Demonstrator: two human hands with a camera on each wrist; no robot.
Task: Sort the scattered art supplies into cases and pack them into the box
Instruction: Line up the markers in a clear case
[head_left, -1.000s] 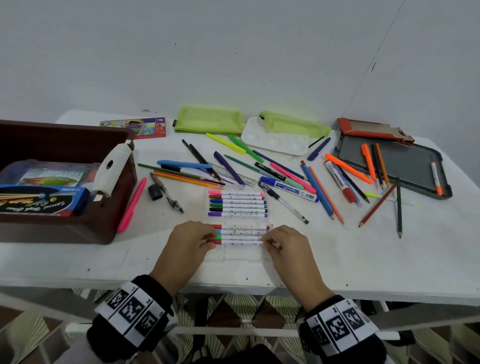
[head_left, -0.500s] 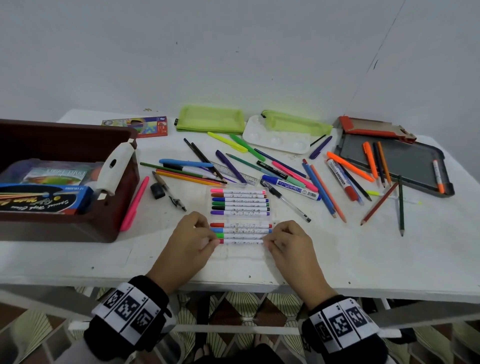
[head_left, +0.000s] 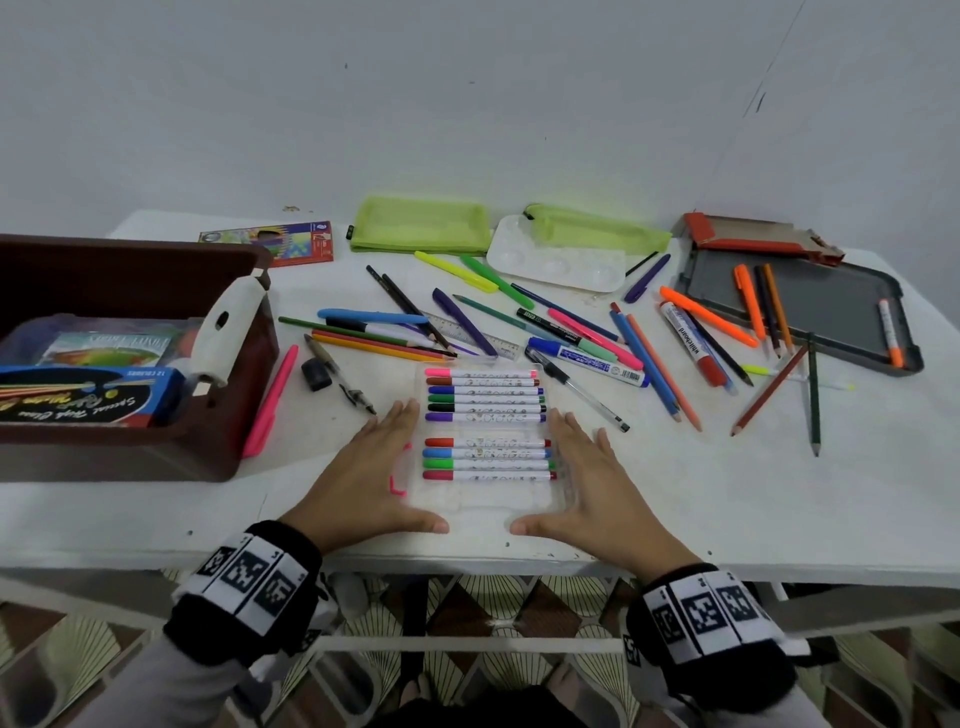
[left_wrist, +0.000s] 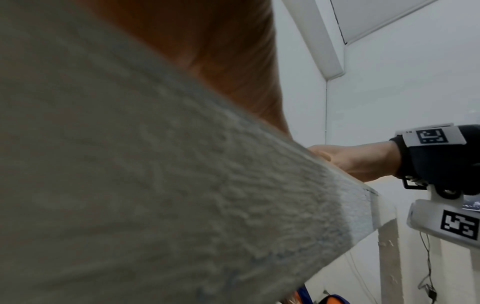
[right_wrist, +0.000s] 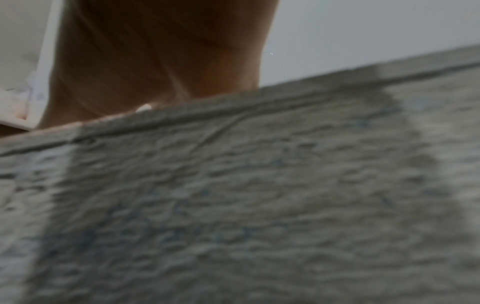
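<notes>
Both hands are being spread flat now, where a second ago they were pinching the lowest marker's ends. Fingers are being held straight and wide: left hand (head_left: 371, 475) along the left edge of the clear marker case (head_left: 485, 499), right hand (head_left: 587, 478) along its right edge, thumbs at the near corners, close to the table (head_left: 727, 509) edge. Ten markers (head_left: 485, 415) are being kept inside, with bare slots nearest. Open tabletop is being left to the right. "Special" is being shown on a blue packet in the brown box (head_left: 130, 447); "whiteboard" on a red marker (head_left: 691, 343).
</notes>
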